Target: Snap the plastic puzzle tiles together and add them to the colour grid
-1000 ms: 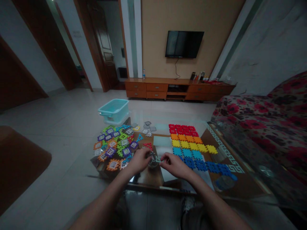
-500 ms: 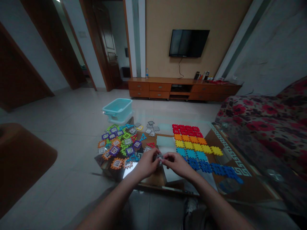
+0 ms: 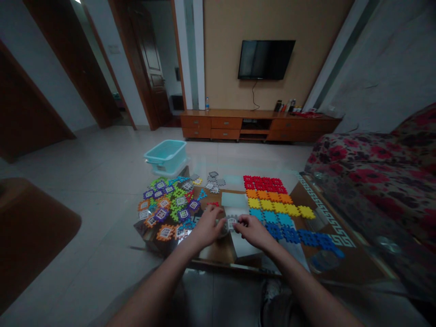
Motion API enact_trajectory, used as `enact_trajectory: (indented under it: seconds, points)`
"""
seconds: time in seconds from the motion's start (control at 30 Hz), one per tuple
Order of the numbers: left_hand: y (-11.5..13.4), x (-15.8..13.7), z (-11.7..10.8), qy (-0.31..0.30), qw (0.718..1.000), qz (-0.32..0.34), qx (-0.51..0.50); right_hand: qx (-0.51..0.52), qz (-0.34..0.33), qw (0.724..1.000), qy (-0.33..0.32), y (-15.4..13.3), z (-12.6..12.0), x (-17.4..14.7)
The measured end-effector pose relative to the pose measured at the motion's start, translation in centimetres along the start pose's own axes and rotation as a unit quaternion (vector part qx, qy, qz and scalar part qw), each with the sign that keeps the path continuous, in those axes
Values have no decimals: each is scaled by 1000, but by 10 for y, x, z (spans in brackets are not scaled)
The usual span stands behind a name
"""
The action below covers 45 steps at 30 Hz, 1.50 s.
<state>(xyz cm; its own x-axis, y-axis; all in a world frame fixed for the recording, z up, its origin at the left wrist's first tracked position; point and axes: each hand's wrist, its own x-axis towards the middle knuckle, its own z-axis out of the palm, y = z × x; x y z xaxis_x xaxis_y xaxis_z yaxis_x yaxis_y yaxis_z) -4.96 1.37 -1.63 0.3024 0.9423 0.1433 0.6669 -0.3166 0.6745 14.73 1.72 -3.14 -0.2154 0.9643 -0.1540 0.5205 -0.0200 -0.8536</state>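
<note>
A grey interlocking tile with a white window insert [image 3: 232,222] is pinched at its right side by my right hand [image 3: 254,231], just above the table. My left hand [image 3: 208,225] is to its left, fingers apart and thumb toward the tile. Beyond the left fingertips lies a red piece [image 3: 213,204], partly covered by the hand. To the left spreads a mixed pile of tiles, among them a purple window tile [image 3: 161,214] and an orange window tile [image 3: 165,233]. Several grey tiles [image 3: 220,182] lie farther back.
Colour rows lie at the right: red tiles [image 3: 265,184], orange tiles [image 3: 274,197], yellow tiles [image 3: 292,209], light blue tiles [image 3: 268,217] and dark blue tiles [image 3: 290,235]. A clear round container [image 3: 323,262] is near the front right. A turquoise bin [image 3: 165,156] stands behind the glass table [image 3: 361,261].
My left hand has come off the grey tile and opened, moving slightly left. The tile now shows its white window face, with my right hand still on it.
</note>
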Motion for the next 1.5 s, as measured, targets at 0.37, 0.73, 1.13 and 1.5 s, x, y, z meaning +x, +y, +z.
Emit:
enact_trajectory:
  seconds: [0.37,0.73,1.13,1.5]
  points:
    - [-14,-3,0,-63,971,-67,222,3,1,999,39,4,1,3]
    - [-34,15,5,-30,967,-98,234,-25,1,999,46,3,0,1]
    - [-37,21,-3,87,991,-91,40,37,3,999,34,-2,-1,2]
    - [-4,19,-11,50,922,-136,-358,201,93,974,43,-25,-7,-2]
